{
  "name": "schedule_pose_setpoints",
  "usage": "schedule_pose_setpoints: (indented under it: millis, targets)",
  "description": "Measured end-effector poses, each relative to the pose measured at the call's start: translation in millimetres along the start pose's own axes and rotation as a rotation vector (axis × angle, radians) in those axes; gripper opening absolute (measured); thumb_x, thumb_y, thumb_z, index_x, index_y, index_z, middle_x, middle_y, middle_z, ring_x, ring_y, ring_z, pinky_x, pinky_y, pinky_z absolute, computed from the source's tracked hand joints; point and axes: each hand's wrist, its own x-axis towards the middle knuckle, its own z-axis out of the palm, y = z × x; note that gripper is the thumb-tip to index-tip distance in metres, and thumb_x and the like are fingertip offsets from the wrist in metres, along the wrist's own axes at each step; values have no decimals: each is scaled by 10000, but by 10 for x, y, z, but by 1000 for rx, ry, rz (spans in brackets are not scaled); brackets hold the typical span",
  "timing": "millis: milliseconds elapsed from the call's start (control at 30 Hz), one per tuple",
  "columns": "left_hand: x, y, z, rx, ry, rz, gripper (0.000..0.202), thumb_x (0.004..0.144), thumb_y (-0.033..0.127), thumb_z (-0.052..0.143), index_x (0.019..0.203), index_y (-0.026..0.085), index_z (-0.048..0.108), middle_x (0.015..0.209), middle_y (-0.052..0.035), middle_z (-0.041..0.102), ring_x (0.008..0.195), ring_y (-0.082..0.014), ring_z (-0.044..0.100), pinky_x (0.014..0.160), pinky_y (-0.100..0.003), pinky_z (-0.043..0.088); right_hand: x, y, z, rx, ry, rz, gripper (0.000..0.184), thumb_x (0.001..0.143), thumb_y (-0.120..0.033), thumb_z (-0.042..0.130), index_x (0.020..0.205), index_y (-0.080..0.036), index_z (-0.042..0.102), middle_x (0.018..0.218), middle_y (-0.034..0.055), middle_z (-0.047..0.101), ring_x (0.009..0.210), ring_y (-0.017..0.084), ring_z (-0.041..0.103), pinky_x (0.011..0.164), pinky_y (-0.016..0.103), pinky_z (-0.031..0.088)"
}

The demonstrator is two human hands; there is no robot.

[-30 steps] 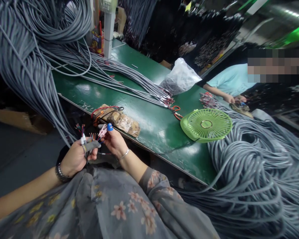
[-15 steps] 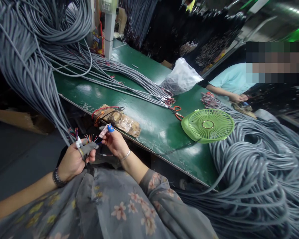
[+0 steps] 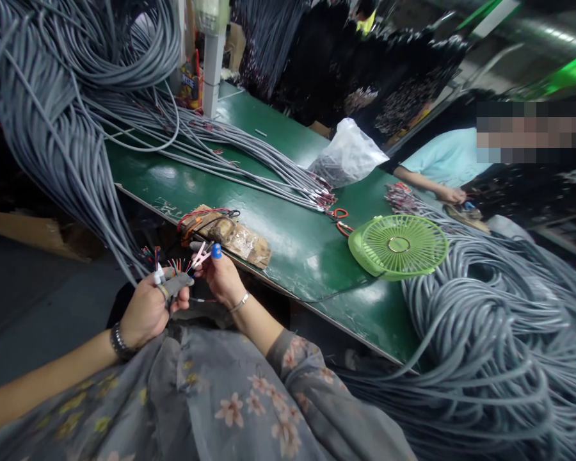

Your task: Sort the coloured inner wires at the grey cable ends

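My left hand, with grey coverings on its fingers, is closed on a grey cable's stripped end. Thin coloured wires fan out above its fingertips, and a white sleeve shows beside them. Close by on the right, my right hand pinches a small pale pink clip that looks like a clothespin. A blue finger cot covers one fingertip of that hand. The clip's tip is near the fanned wires; whether it grips one is too small to tell.
A wooden block with wires lies at the edge of the green table. Beyond are a green fan, a plastic bag and grey cable bundles. A co-worker's hand is at the far right.
The pink clip has turned and now shows two spread arms. Both hands stay close together, with the left slightly further right in view. The camera has tilted a little.
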Motion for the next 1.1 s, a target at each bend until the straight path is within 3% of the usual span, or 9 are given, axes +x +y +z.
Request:
schedule_pose_setpoints:
  millis: [100,333,567,833,1100]
  targets:
    - [7,-9,-3,3,-3,2,389,391,380,923,560,186,632,438,19,617,385,-101,530,389,-196,333,22,-33,55,94,-49,109,493,860,-682,739,815,-193,701,695,8,632,623,127,517,579,242,470]
    - [46,-68,-29,12,-14,7,362,419,371,915,573,193,640,451,23,628,391,-108,536,393,-204,343,34,-42,174,196,96,96,481,870,-647,754,732,-198,650,665,10,635,615,132,548,541,222,436]
    - [14,-80,-85,-2,-1,16,337,440,350,887,588,195,627,440,20,624,385,-112,538,398,-208,351,-21,-83,77,200,4,168,565,900,-767,610,793,-214,646,745,17,672,649,140,576,555,223,463]
    - [1,-66,-115,-26,69,80,340,442,333,873,624,207,614,461,33,631,404,-118,551,410,-215,377,-73,-124,36,135,-22,141,340,886,-521,775,831,-196,693,730,-10,646,651,116,544,572,201,455]
    - [28,-24,-127,-36,74,132,303,491,316,855,662,205,631,496,34,646,433,-120,571,418,-214,382,-71,-97,15,120,-1,143,338,844,-510,821,789,-210,675,701,-20,615,657,123,530,597,219,470]
